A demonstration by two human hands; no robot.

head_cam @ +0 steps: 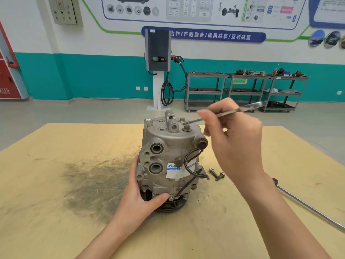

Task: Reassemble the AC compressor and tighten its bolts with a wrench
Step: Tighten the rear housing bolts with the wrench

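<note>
A grey metal AC compressor [170, 157] stands upright on its pulley in the middle of the wooden table [56, 230]. My left hand [139, 195] grips its lower left side, thumb across the front near the pulley. My right hand [235, 144] holds a slim silver wrench [229, 112], whose head sits on a bolt [186, 127] on the compressor's top cover. A second bolt [182, 120] stands just behind it. Two loose bolts [216, 174] lie on the table to the compressor's right.
A long metal bar with a black grip [306, 204] lies on the table at the right edge. A dark smudge [93, 184] stains the wood left of the compressor. Grey carts [242, 90] and a charging post [158, 68] stand by the far wall.
</note>
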